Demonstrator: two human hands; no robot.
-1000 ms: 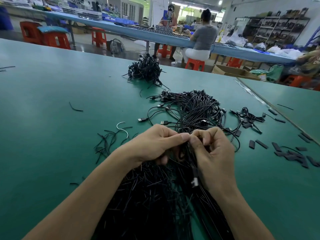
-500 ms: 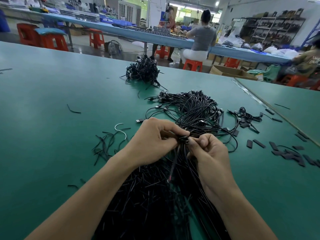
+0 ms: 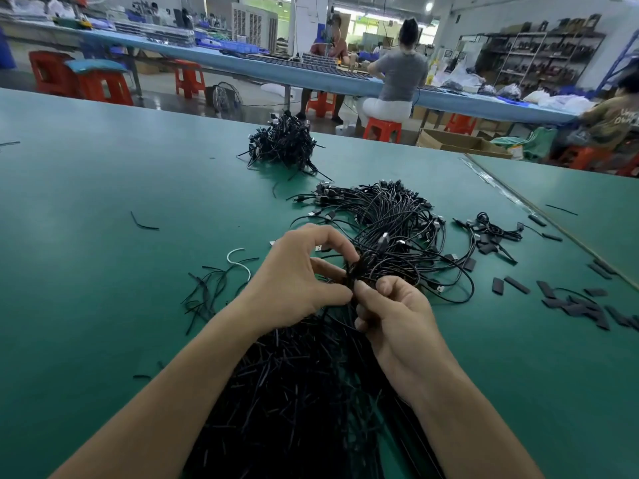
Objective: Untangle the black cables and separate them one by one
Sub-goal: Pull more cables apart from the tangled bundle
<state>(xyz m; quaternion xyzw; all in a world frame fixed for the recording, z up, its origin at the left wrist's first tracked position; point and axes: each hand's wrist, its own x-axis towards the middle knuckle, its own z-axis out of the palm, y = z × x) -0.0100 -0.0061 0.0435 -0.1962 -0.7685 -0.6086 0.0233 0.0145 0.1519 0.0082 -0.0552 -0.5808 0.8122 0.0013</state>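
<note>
A small bunch of black cables (image 3: 359, 269) is held up between both hands above the green table (image 3: 103, 188). My left hand (image 3: 297, 274) grips it from the left, thumb and fingers curled round the strands. My right hand (image 3: 390, 312) pinches the lower end of the same bunch from the right. Behind the hands lies a loose tangle of black USB cables (image 3: 390, 219). A big heap of short black ties (image 3: 294, 392) lies under my forearms.
A second bundle of black cables (image 3: 283, 143) sits near the far table edge. Loose tie offcuts (image 3: 211, 292) and a white tie (image 3: 238, 261) lie left of my hands. Flat black sleeves (image 3: 574, 305) and a small cable coil (image 3: 491, 233) lie to the right. People sit at a far bench.
Both hands have shifted a little away from me with the bunch. My left fingers have spread and arched over the cables; the right hand has dropped lower beneath them.
</note>
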